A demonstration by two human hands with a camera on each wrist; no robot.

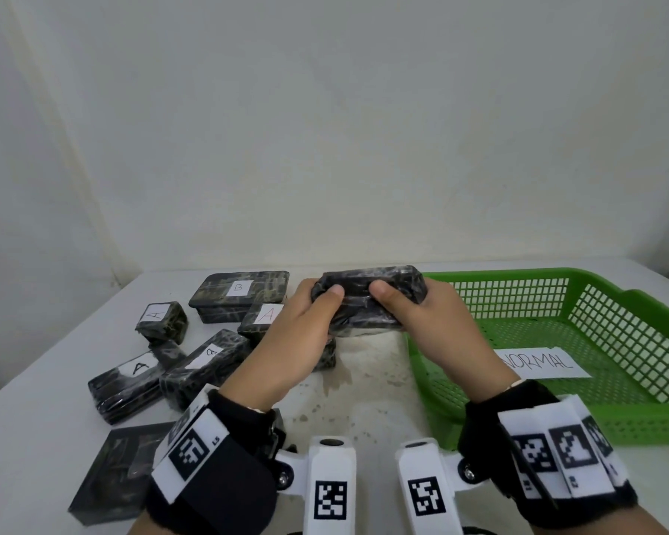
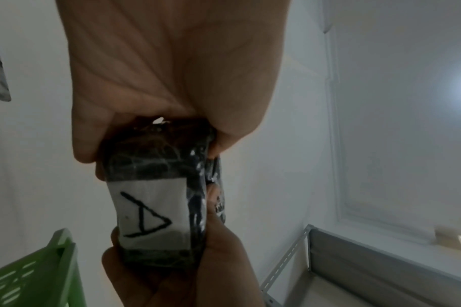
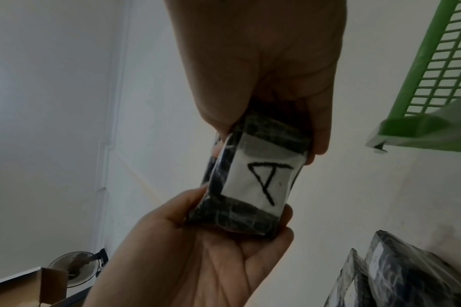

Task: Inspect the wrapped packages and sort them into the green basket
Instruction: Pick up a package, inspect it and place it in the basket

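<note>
The wrapped package (image 1: 367,303) hangs above the table (image 1: 364,380) beside the green basket (image 1: 634,430), its ends clasped by left hand (image 1: 298,341) and right hand (image 1: 437,334). Both wrist views show its "A" label (image 2: 148,211) between curled fingers.

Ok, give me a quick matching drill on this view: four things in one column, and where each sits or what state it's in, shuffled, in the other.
Things:
1. held package
2. package labelled B
3. NORMAL paper slip
4. green basket

Places or states:
a. lying inside the basket
b. on the table's right side
c. gripped by the left hand and the right hand, above the table
d. far end of the pile, on the table's left side

Pairs: 1-c, 2-d, 3-a, 4-b
</note>
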